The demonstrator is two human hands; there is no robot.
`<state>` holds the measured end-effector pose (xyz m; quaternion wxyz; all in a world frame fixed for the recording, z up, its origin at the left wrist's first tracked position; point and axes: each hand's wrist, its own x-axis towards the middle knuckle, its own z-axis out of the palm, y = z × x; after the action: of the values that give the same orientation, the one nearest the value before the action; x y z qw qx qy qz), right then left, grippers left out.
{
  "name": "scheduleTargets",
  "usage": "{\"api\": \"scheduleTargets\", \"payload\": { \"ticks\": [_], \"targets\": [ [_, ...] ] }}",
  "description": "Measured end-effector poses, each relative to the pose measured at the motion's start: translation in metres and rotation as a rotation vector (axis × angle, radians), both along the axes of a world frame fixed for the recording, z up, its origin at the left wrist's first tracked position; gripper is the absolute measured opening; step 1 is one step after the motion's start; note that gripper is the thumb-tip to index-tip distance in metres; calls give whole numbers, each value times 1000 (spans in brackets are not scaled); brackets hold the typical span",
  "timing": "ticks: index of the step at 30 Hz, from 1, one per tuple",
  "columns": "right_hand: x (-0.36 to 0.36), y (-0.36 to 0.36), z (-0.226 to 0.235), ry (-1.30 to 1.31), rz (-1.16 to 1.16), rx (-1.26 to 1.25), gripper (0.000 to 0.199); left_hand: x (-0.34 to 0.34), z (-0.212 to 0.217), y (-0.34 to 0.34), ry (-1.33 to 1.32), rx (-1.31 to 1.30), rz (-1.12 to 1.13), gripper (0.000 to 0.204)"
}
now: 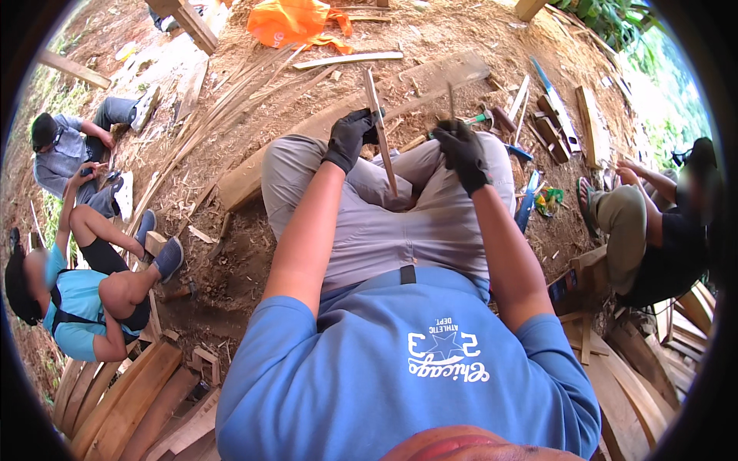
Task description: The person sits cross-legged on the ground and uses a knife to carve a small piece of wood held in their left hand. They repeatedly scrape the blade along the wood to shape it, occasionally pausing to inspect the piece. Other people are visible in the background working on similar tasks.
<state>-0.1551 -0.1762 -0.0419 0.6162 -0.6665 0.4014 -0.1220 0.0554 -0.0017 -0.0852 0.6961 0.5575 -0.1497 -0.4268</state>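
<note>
My left hand (350, 140), in a black glove, is closed around a narrow wooden strip (387, 157). The strip stands roughly lengthwise in front of me, over my crossed legs, its lower end between my thighs. My right hand (464, 157), also gloved in black, is above my right knee. Its fingers are closed on a thin dark tool (451, 100) that points away from me; its kind is too blurred to tell. Strip and tool are apart.
A long curved plank (307, 127) lies beyond my legs. To the right are wooden hand planes (550, 137), a long blue-ended tool (543, 74) and a wooden block (592, 127). An orange bag (288, 23) lies ahead. People sit at left and right; boards (134, 392) are stacked behind.
</note>
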Motion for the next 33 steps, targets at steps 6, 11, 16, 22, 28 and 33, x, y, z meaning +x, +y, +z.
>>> {"api": "scheduleTargets", "payload": {
  "ticks": [6, 11, 16, 22, 28, 33],
  "targets": [
    [59, 46, -11, 7, 164, 68, 46, -4, -3, -9, 117, -56, -94, 28],
    [80, 41, -52, -72, 69, -68, 38, -2, -12, -20, 103, -53, -57, 27],
    [84, 51, -50, -1, -18, -61, 36, 1, -27, -21, 144, -60, -37, 25],
    [97, 44, -76, 14, -196, -20, 22, 4, -40, -39, -134, 103, -136, 24],
    [135, 17, -58, 244, -81, 89, 37, 11, -70, -37, -637, 265, -248, 29],
    [157, -8, -77, 453, 142, -329, 45, 11, -28, -48, 68, 343, -205, 32]
  ]
}}
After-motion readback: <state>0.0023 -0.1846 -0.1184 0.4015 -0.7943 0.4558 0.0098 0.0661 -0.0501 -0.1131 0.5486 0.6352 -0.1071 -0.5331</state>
